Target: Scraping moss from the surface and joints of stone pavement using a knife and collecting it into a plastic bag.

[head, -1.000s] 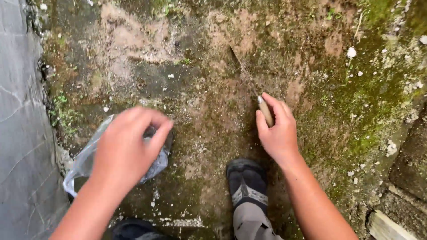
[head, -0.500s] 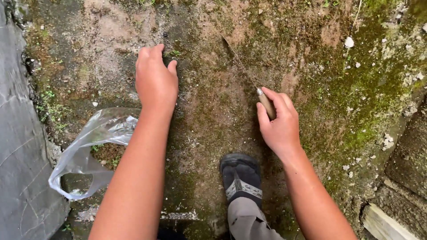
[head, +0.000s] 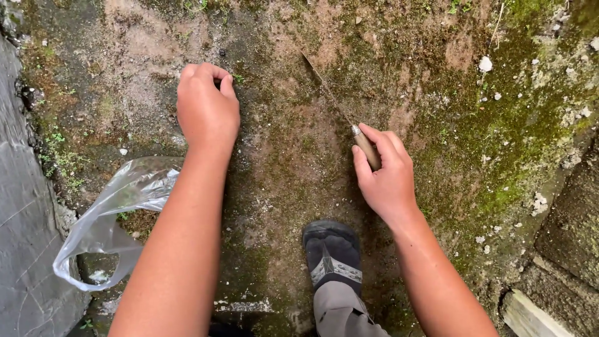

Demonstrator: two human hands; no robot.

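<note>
My right hand (head: pixel 388 176) grips the wooden handle of a knife (head: pixel 365 148); its thin blade points up and left, flat against the mossy concrete ground (head: pixel 474 125). My left hand (head: pixel 207 109) reaches forward onto the ground, fingers curled downward and pinching at a tiny green sprout by its fingertips. What sits inside those fingers is hidden. A clear plastic bag (head: pixel 118 215) lies open on the ground beside my left forearm.
My dark sandalled foot (head: pixel 332 256) stands between my arms. A grey stone slab (head: pixel 22 237) borders the left edge. Rough stone blocks (head: pixel 564 237) and a pale plank end (head: pixel 527 315) sit at lower right. White pebbles dot the moss.
My left hand left the plastic bag and stretched forward onto the ground, then curled its fingers. The right hand and knife stayed in about the same place.
</note>
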